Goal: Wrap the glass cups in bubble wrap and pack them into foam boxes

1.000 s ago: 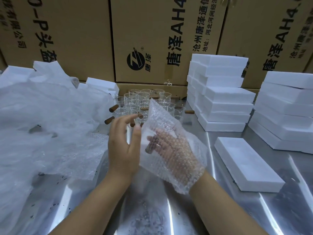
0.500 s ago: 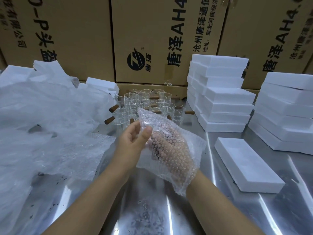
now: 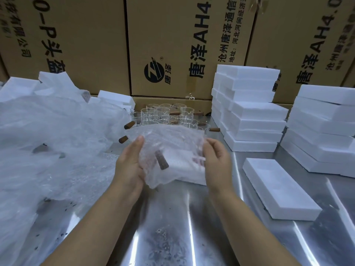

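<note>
Centre frame: left grip (image 3: pixel 130 164) & right grip (image 3: pixel 217 160) each curl round bubble wrap (image 3: pixel 172 139) w/ wooden-handled glass cup (image 3: pixel 162 160) inside, above steel surface (image 3: pixel 172 227). Foam boxes (image 3: pixel 249 116) stacked right.

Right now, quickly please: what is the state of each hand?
Left hand: holding the bubble wrap, which has a cup inside.
Right hand: holding the same bubble wrap on its right side.
</note>
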